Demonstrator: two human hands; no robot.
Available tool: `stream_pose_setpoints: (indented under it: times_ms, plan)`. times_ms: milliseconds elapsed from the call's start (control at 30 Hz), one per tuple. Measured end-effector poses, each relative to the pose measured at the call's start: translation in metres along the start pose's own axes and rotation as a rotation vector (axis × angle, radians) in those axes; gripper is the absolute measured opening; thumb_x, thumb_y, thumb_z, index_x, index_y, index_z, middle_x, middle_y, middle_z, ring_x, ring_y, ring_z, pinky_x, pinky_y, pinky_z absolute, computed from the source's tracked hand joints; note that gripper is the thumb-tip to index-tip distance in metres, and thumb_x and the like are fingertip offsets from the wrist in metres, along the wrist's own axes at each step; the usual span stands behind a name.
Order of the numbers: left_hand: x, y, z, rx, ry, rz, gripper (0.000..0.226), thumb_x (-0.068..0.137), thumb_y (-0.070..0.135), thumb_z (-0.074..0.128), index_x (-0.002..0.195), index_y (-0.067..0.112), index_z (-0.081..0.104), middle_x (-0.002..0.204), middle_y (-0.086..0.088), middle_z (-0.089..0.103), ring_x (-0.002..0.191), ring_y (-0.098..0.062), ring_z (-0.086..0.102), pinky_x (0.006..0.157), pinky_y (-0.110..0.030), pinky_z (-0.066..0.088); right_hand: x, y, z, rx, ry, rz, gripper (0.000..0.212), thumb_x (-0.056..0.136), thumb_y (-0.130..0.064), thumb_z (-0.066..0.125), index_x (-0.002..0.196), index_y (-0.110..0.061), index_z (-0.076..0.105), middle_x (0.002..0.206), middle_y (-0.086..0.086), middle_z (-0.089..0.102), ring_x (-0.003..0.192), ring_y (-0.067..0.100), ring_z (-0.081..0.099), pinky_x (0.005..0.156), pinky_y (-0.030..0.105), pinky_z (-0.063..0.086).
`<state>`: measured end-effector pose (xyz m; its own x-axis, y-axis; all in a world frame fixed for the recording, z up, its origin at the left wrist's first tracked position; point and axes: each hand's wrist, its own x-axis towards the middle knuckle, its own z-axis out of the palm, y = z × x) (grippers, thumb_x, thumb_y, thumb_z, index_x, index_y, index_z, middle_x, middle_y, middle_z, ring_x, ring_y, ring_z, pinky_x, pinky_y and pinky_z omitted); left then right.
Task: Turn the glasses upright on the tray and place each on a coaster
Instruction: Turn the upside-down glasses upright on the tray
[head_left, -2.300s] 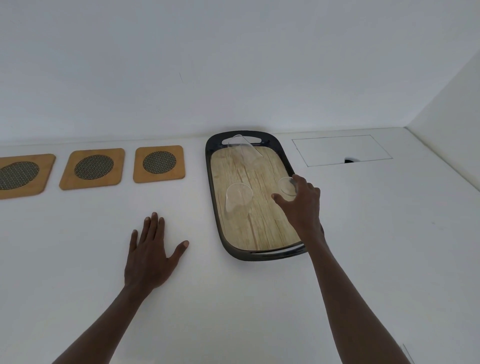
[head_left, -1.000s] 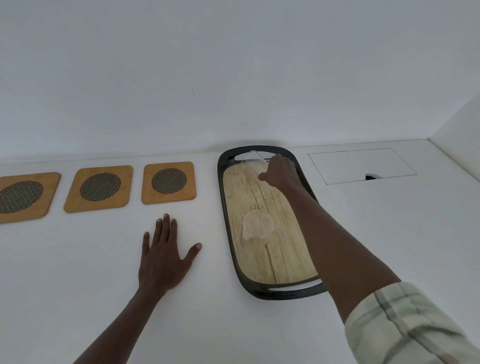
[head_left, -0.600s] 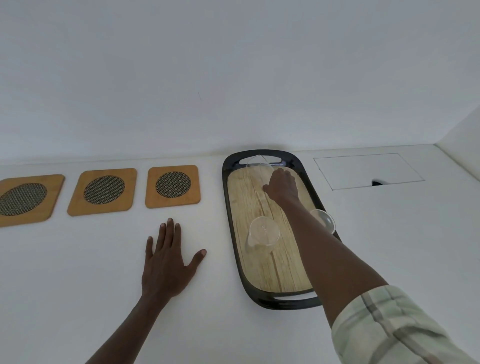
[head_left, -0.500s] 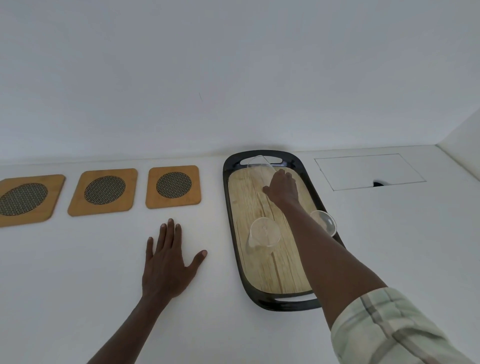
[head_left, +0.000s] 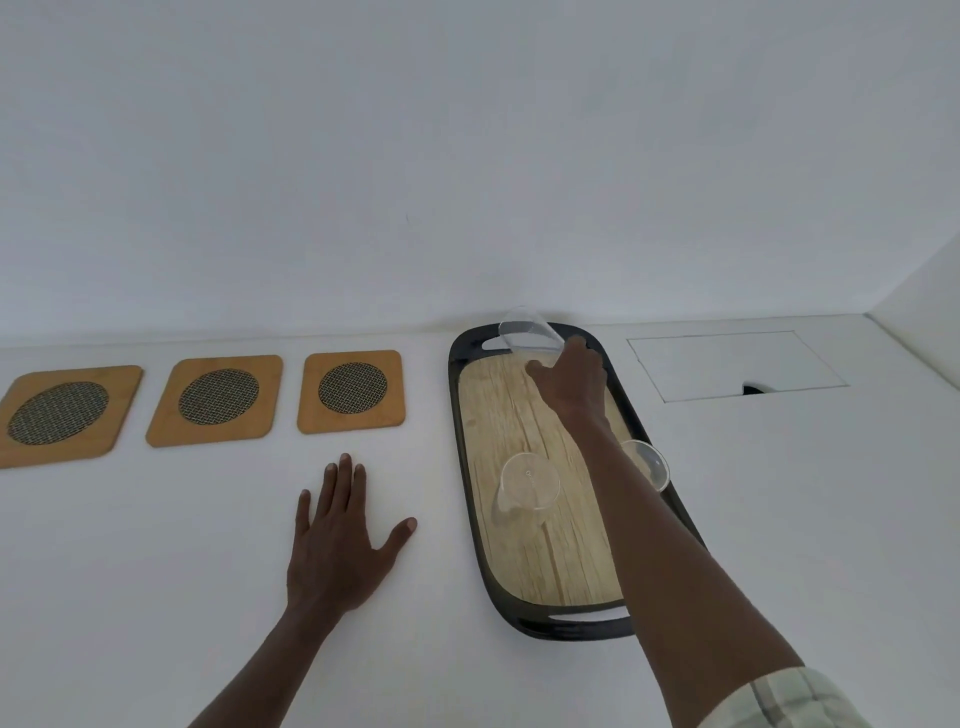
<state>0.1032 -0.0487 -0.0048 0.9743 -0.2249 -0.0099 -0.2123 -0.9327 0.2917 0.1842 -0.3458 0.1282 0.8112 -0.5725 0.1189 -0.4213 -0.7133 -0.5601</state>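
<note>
A dark oval tray (head_left: 459, 441) with a wood-grain floor lies lengthwise on the white table. My right hand (head_left: 569, 387) reaches to the tray's far end, its fingers closed on a clear glass (head_left: 527, 332) that is tilted over the far handle. A second clear glass (head_left: 530, 480) stands in the tray's middle, left of my forearm. A third glass (head_left: 649, 462) sits at the tray's right rim, partly hidden by the forearm. Three wooden coasters with mesh centres (head_left: 62, 413) (head_left: 218, 400) (head_left: 352, 389) lie in a row left of the tray. My left hand (head_left: 337, 545) rests flat, fingers spread.
A rectangular panel outline (head_left: 727, 364) with a dark notch is set in the table right of the tray. A white wall runs just behind the tray and coasters, and another wall closes the far right corner.
My right hand left the right-hand glass, reached to the tray's far end and took hold of the far glass, which now tilts up. My left hand stayed flat on the table.
</note>
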Motion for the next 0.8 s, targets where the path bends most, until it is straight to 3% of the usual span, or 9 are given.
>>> stream_pose_setpoints:
  times_ms: [200,433,667,800]
  plan:
    - [0.0,0.001,0.0,-0.013,0.01,-0.001,0.112,0.076,0.089,0.005,0.158,0.014,0.009,0.167,-0.002,-0.002,0.154,-0.018,-0.004,0.125,-0.047,0.005,-0.006,-0.009,-0.052,0.127,0.11,-0.061,0.066,0.076,-0.036,0.074,0.133,-0.01,0.051,0.119,0.016,0.059,0.114,0.031,0.056,0.089,0.03,0.04]
    - [0.0,-0.001,0.002,-0.009,0.01,0.004,0.109,0.078,0.088,0.01,0.159,0.013,0.009,0.167,-0.003,-0.002,0.154,-0.018,-0.004,0.125,-0.047,0.004,-0.01,-0.02,-0.098,0.124,0.156,-0.17,0.067,0.074,-0.038,0.074,0.134,-0.016,0.052,0.118,0.01,0.059,0.116,0.026,0.051,0.094,0.031,0.039]
    - [0.001,-0.003,0.005,-0.002,0.015,0.003,0.109,0.079,0.088,0.011,0.158,0.014,0.009,0.167,-0.003,-0.003,0.154,-0.017,-0.006,0.125,-0.047,0.005,-0.006,-0.023,-0.099,0.027,0.083,-0.218,0.07,0.072,-0.043,0.077,0.132,-0.015,0.056,0.119,0.011,0.062,0.116,0.028,0.054,0.095,0.031,0.04]
    - [0.001,-0.002,0.005,-0.01,0.025,0.005,0.11,0.078,0.088,0.01,0.158,0.013,0.011,0.167,-0.002,-0.001,0.154,-0.017,-0.003,0.125,-0.047,0.006,-0.007,-0.024,-0.081,-0.056,0.005,-0.246,0.065,0.068,-0.04,0.08,0.124,-0.01,0.062,0.112,0.013,0.066,0.108,0.029,0.06,0.087,0.028,0.041]
